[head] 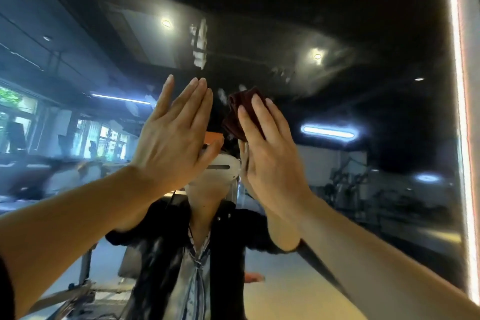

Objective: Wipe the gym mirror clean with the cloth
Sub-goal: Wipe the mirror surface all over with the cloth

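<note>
The gym mirror fills the head view and shows hazy smears across its upper middle. My right hand presses a bunched dark red cloth flat against the glass with straight fingers. My left hand is raised just left of it, fingers straight and together, palm toward the glass, holding nothing. Whether the left palm touches the mirror is unclear. My own reflection stands behind both hands.
A bright lit strip runs down the mirror's right edge. Reflected in the glass are windows at the left, ceiling lights, and gym machines at the right.
</note>
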